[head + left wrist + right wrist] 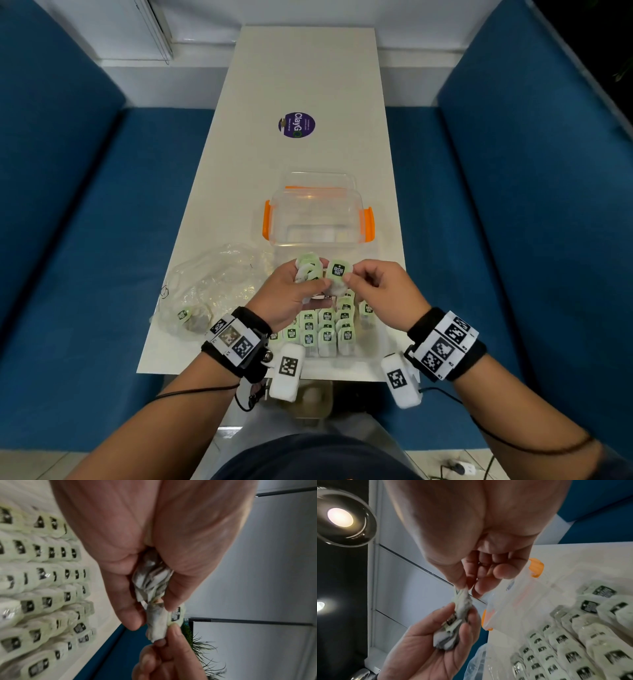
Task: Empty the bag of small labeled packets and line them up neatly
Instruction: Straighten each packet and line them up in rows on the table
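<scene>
The clear bag (209, 291) lies at table left, one packet inside. The left hand (291, 298) grips a bunch of packets (308, 270). The right hand (380, 287) pinches a single packet (337, 274). Step: separating. Next: place it in the rows (325, 332).
</scene>
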